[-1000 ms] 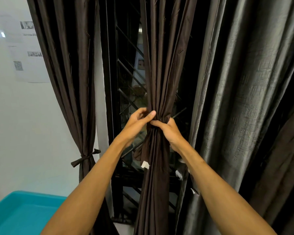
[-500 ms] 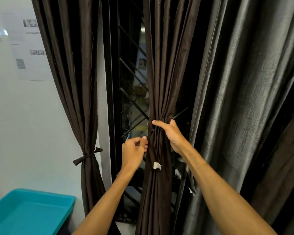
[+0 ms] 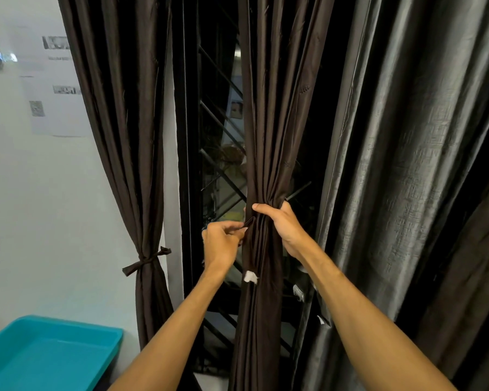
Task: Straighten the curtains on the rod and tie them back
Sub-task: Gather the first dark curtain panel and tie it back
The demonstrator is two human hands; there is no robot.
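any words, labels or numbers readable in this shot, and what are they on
Nothing here is legible.
Paper sheets on the wall: printed lines and a square code, too blurred to read.
White tag on the brown curtain: no print can be made out.
Small tags on the grey curtain: too small.

Soft, even room light fell from the front, leaving the white wall [image 3: 40, 207] bright and nearly shadowless, while the window [image 3: 218, 165] behind was dark, with only faint reflections. The grey curtain [image 3: 407, 179] carried long pale sheen along its folds; the brown curtain [image 3: 266, 108] looked dull and deep-toned. Focus was crisp at centre, down to the thin tie strip [image 3: 250, 221]. The papers [image 3: 57, 108] on the wall were smeared and unreadable, and straight lines bowed toward the edges.
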